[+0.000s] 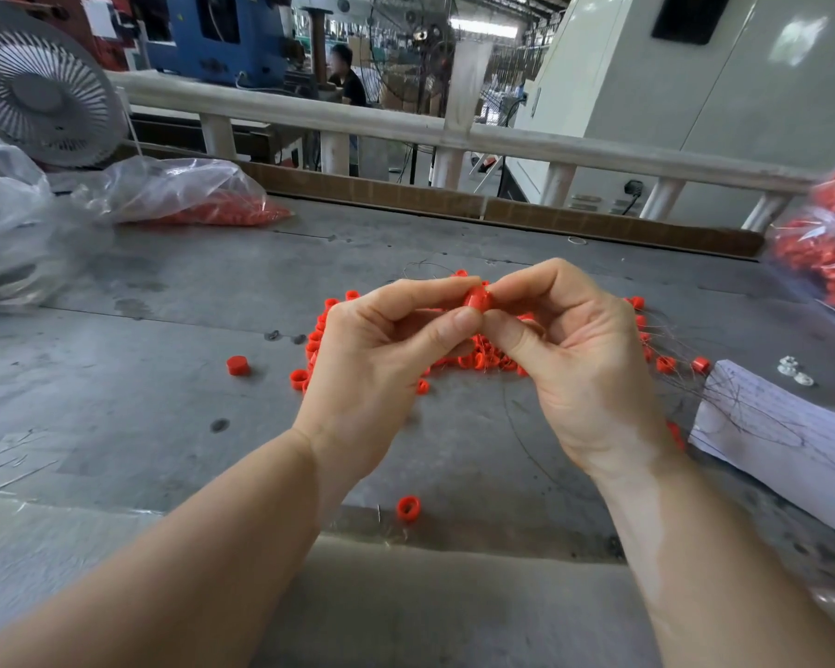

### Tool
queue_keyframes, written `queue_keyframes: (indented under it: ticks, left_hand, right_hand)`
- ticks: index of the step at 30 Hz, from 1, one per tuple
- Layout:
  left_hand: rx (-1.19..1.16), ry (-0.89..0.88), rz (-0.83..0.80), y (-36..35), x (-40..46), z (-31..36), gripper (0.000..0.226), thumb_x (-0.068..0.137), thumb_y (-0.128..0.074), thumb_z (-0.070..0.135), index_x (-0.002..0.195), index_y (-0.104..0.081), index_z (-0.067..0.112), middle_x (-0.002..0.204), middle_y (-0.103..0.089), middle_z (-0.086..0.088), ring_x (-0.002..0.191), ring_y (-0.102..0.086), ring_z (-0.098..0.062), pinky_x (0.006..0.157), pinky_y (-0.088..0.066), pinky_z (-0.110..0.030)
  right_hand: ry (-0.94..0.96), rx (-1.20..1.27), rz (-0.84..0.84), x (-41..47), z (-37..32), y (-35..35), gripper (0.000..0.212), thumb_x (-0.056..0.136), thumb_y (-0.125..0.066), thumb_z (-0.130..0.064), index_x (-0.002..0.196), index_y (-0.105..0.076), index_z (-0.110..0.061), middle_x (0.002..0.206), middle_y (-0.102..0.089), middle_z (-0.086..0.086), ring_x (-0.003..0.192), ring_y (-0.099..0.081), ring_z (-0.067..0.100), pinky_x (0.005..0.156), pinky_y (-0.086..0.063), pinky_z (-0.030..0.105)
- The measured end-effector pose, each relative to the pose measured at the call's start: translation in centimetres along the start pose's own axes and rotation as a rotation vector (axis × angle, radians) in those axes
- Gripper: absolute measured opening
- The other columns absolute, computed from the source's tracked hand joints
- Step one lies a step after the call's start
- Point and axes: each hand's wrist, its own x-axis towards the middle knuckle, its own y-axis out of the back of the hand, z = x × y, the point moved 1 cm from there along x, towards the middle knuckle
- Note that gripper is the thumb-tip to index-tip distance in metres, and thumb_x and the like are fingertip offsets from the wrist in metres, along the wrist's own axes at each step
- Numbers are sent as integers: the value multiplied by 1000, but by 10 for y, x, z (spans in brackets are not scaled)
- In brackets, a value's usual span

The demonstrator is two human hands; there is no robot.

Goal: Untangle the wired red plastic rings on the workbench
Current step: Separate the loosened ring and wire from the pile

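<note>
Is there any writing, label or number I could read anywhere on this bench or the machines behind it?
None can be read.
White paper sheet at the right of the workbench: faint handwritten lines, too blurred to read.
Blue machine and white cabinet behind the railing: no legible label.
Plastic bags of red rings: no print visible.

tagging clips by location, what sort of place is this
Most likely a factory floor: a large blue machine behind the railing, clear plastic bags of red parts, and a worn grey workbench.
</note>
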Motion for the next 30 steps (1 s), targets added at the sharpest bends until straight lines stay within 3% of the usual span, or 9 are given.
queue_keyframes:
  ticks: [7,12,16,19,22,25,30]
  left_hand:
    - [-242,196,-69,0,2,-5,25,64,-68,11,88,-74,13,82,-74,-4,78,-69,-12,68,-53,-18]
    - [-266,218,-46,-1,2,-7,18,64,-66,9,78,-76,12,77,-73,-2,70,-69,-9,63,-53,-15]
    - [-236,187,-42,-2,2,-8,21,62,-68,11,81,-76,12,75,-73,0,66,-67,-5,61,-50,-13]
    - [-193,151,-24,-3,1,-8,22,64,-68,9,86,-71,11,71,-72,2,63,-66,-3,55,-47,-9]
    - [-148,128,15,1,2,-10,21,66,-69,13,86,-73,15,80,-74,-1,73,-69,-7,64,-50,-12]
    - [-37,89,29,2,2,-9,25,70,-67,17,95,-71,15,90,-75,-2,88,-70,-12,75,-51,-16]
    - [92,26,3,-1,0,-6,21,80,-62,9,96,-68,21,85,-73,9,85,-67,-1,76,-48,-11]
  right_hand:
    - [67,-150,76,-1,-1,0,18,76,-72,-14,75,-63,-29,73,-67,-8,68,-64,8,64,-51,26]
    - [129,-262,113,-3,-2,-1,21,77,-72,-7,77,-62,-25,71,-65,-10,67,-62,5,64,-51,21]
    - [214,-386,111,-5,-1,-3,19,75,-71,2,78,-63,-14,74,-62,-5,70,-60,-1,66,-46,11]
    - [236,-457,101,-5,-1,-3,21,74,-70,9,79,-66,-11,74,-62,-1,73,-60,4,69,-46,12]
    - [206,-471,70,-6,-1,-4,16,76,-69,8,81,-70,-7,78,-65,0,76,-62,7,72,-48,15]
    - [106,-395,60,-6,0,-5,16,78,-68,0,84,-70,-15,81,-69,-3,78,-65,6,73,-49,17]
    - [-26,-216,97,-5,0,-5,17,74,-69,-8,76,-68,-24,71,-69,-9,69,-65,4,67,-50,18]
